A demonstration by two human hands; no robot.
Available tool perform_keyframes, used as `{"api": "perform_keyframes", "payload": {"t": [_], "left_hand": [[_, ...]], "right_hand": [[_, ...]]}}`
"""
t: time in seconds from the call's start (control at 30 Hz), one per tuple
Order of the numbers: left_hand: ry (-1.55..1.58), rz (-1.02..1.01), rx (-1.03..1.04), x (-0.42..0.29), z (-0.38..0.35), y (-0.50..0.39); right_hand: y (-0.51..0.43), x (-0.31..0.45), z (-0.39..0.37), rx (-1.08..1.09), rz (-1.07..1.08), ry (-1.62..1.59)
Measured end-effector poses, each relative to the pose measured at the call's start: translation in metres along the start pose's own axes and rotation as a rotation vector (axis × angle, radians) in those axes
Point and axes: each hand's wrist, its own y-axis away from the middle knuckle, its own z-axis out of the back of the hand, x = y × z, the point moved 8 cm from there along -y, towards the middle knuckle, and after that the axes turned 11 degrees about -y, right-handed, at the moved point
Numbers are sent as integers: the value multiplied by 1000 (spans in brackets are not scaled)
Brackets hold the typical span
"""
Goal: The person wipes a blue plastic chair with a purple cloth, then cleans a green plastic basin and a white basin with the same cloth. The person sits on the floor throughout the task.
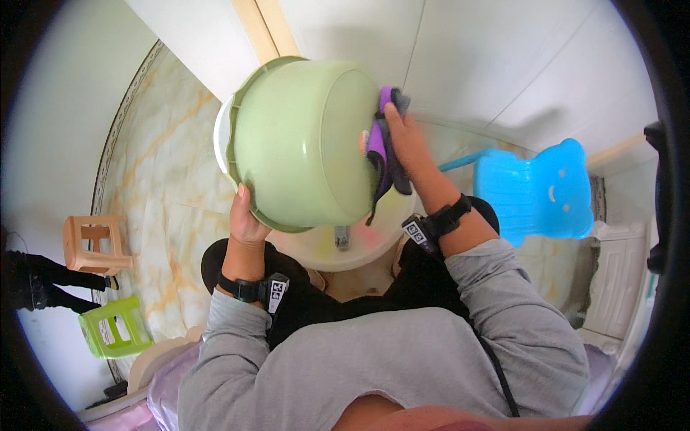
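Note:
A light green plastic basin (280, 145) is tipped on its side in front of me, its base turned to the right. My left hand (246, 218) grips its rim at the lower left, thumb on the outside. My right hand (407, 143) holds a purple and dark grey cloth (380, 143) against or close to the basin's base; contact is hard to tell. An orange sticker (364, 143) shows on the base beside the cloth. Below the basin stands a round, pale table (334, 258) with a small grey object (342, 237) on it. The basin's inside is hidden.
A blue child's chair (531, 188) stands to the right, near the white wall panels (485, 64). On the left are an orange-brown stool (97, 245) and a green stool (116, 328). Another person's dark-trousered legs (59, 280) appear beside them. A pale cabinet (612, 280) is at far right.

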Motion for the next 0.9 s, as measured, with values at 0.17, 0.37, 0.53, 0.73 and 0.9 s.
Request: {"api": "perform_keyframes", "payload": {"t": [0.17, 0.37, 0.53, 0.73, 0.9], "left_hand": [[-93, 26, -149, 0, 4, -3], [-351, 59, -257, 4, 6, -3], [-516, 69, -299, 6, 4, -4], [-758, -1, -333, -2, 6, -2], [-846, 113, -225, 16, 9, 0]], "right_hand": [[28, -71, -42, 70, -608, -555], [82, -59, -94, 230, -746, -822], [96, -13, -96, 222, -227, -428], [131, 33, -111, 295, 404, 222], [143, 55, -130, 483, 765, 588]]}}
